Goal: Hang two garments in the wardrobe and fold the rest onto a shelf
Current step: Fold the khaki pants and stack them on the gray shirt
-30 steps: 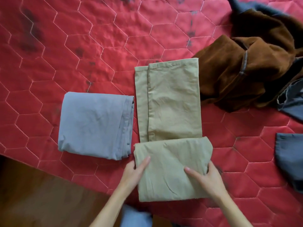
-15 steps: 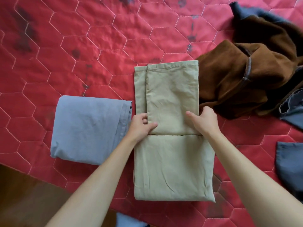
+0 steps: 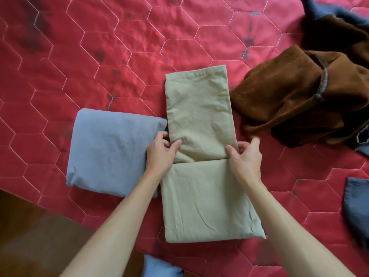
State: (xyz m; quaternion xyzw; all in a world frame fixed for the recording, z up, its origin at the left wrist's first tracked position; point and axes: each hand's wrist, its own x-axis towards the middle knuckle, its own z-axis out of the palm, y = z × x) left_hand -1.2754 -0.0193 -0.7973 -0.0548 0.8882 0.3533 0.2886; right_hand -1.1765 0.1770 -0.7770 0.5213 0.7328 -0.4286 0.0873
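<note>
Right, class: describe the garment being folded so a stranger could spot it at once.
Find the red quilted bedspread and look at its middle. There lies the khaki garment, a folded strip gripped at its sides by the left hand and right hand. It is tan, unlike the folded blue garment to its left and the crumpled brown garment to its right.

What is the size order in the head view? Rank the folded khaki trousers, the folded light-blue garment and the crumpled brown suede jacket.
1. Folded khaki trousers and crumpled brown suede jacket: alike, unranked; the jacket runs off frame.
2. Folded light-blue garment: smallest.
</note>
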